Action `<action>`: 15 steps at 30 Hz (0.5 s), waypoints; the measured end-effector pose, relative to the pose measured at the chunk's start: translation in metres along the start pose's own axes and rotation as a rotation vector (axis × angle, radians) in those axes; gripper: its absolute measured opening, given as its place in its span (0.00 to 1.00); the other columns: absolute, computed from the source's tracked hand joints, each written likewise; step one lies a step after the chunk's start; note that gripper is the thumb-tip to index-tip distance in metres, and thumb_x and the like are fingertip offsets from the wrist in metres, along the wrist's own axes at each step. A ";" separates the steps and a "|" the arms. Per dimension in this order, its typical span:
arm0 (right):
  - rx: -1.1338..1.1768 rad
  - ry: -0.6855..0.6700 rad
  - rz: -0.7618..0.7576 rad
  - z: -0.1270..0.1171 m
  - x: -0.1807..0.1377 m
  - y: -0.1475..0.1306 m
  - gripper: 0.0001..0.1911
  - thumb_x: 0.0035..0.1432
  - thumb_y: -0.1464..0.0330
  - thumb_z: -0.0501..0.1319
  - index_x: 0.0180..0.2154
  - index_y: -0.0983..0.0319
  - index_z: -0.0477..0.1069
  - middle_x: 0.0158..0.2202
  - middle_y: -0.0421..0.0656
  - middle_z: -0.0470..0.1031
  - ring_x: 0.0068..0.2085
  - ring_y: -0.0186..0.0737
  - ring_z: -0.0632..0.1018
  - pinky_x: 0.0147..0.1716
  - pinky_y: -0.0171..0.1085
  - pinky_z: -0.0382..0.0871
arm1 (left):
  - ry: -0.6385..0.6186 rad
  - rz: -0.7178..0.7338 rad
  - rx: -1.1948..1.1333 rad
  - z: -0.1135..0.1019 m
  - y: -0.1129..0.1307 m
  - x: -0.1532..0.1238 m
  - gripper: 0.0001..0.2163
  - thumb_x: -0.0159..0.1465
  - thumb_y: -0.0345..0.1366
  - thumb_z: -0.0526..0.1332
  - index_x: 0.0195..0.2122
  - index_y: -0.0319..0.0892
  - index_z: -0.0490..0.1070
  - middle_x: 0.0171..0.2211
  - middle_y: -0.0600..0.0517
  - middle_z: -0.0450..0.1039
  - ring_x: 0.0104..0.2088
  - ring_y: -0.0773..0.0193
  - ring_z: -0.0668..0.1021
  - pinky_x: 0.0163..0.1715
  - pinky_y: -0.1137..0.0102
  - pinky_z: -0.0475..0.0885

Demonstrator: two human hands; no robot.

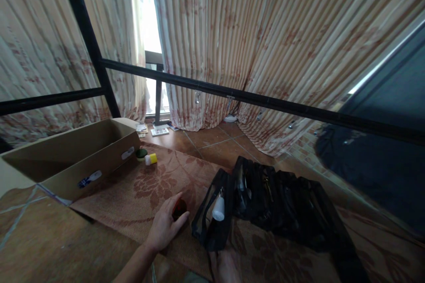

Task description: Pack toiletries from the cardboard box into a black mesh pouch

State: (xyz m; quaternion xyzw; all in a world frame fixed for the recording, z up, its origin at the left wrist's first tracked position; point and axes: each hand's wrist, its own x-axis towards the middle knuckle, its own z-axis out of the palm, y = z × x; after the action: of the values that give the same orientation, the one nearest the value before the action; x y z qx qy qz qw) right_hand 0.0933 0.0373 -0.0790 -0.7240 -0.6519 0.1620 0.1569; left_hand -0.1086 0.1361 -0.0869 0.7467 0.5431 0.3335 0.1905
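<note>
My left hand [168, 221] is curled around a small, round, dark amber-red object [179, 209], whose kind I cannot make out. It is just left of a black pouch [215, 234] with an open top, in which a white bottle-shaped item [218, 209] lies tilted. At the near end of that pouch, my right hand [226, 265] grips its edge, with the fingertips partly hidden and blurred. More black compartments [285, 203] run in a row to the right, holding dark or shiny items too dim to name.
An open cardboard box [99, 163] stands at left. Beside it are a small green round container [141, 154] and a small yellow-and-white item [151, 159]. A patterned brown mat [159, 185] lies beneath. Dark metal rails [199, 84] cross in front of striped curtains [226, 31].
</note>
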 end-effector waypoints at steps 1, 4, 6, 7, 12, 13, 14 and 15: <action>0.003 0.000 -0.002 0.000 0.000 0.000 0.16 0.62 0.62 0.57 0.50 0.61 0.67 0.50 0.46 0.69 0.46 0.41 0.73 0.45 0.44 0.71 | 0.004 -0.018 -0.011 0.000 0.000 0.000 0.23 0.62 0.45 0.56 0.58 0.43 0.62 0.53 0.45 0.70 0.53 0.56 0.73 0.53 0.60 0.69; 0.013 0.003 -0.012 0.000 0.001 -0.001 0.16 0.62 0.62 0.57 0.50 0.61 0.67 0.50 0.46 0.69 0.46 0.41 0.73 0.45 0.44 0.71 | 0.010 -0.089 -0.062 0.001 -0.004 0.001 0.20 0.65 0.44 0.51 0.55 0.43 0.64 0.53 0.46 0.71 0.53 0.58 0.73 0.53 0.61 0.68; 0.019 0.006 -0.019 0.000 0.001 0.000 0.16 0.62 0.62 0.57 0.49 0.60 0.67 0.50 0.46 0.69 0.46 0.41 0.73 0.45 0.44 0.71 | 0.012 -0.129 -0.097 0.002 -0.006 0.002 0.19 0.67 0.44 0.47 0.54 0.43 0.66 0.53 0.47 0.71 0.53 0.59 0.73 0.54 0.62 0.68; 0.022 0.007 -0.022 0.000 0.001 0.000 0.15 0.62 0.62 0.57 0.49 0.60 0.67 0.50 0.46 0.69 0.46 0.41 0.73 0.45 0.44 0.71 | 0.016 -0.141 -0.111 0.003 -0.007 0.002 0.19 0.67 0.43 0.46 0.53 0.43 0.67 0.52 0.47 0.71 0.53 0.59 0.73 0.54 0.62 0.68; 0.023 0.007 -0.025 0.001 -0.001 0.002 0.16 0.62 0.62 0.57 0.49 0.60 0.67 0.50 0.46 0.69 0.46 0.41 0.73 0.45 0.44 0.71 | 0.045 -0.177 -0.166 0.002 -0.007 0.003 0.20 0.67 0.42 0.44 0.54 0.42 0.66 0.52 0.47 0.72 0.52 0.60 0.74 0.54 0.62 0.68; 0.022 0.006 -0.024 0.001 -0.001 0.002 0.16 0.62 0.62 0.57 0.49 0.60 0.67 0.50 0.46 0.69 0.46 0.41 0.73 0.45 0.44 0.71 | 0.052 -0.184 -0.175 0.002 -0.007 0.004 0.20 0.67 0.42 0.44 0.54 0.41 0.66 0.52 0.47 0.72 0.52 0.60 0.74 0.54 0.63 0.68; 0.021 0.005 -0.022 0.002 -0.001 0.003 0.16 0.62 0.62 0.57 0.50 0.61 0.67 0.51 0.46 0.69 0.46 0.41 0.73 0.45 0.44 0.71 | 0.059 -0.192 -0.182 0.002 -0.006 0.004 0.20 0.67 0.42 0.44 0.54 0.41 0.65 0.52 0.47 0.72 0.53 0.60 0.74 0.54 0.63 0.67; 0.020 0.003 -0.021 0.002 -0.001 0.003 0.16 0.62 0.62 0.57 0.50 0.61 0.67 0.50 0.46 0.69 0.46 0.41 0.73 0.45 0.44 0.71 | 0.066 -0.197 -0.186 0.002 -0.006 0.004 0.20 0.67 0.42 0.44 0.54 0.40 0.65 0.52 0.46 0.72 0.53 0.60 0.73 0.55 0.63 0.67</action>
State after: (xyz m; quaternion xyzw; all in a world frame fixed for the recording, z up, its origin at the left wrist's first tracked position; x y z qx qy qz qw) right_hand 0.0947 0.0362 -0.0821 -0.7159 -0.6574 0.1657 0.1668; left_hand -0.1109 0.1420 -0.0911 0.6573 0.5866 0.3866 0.2728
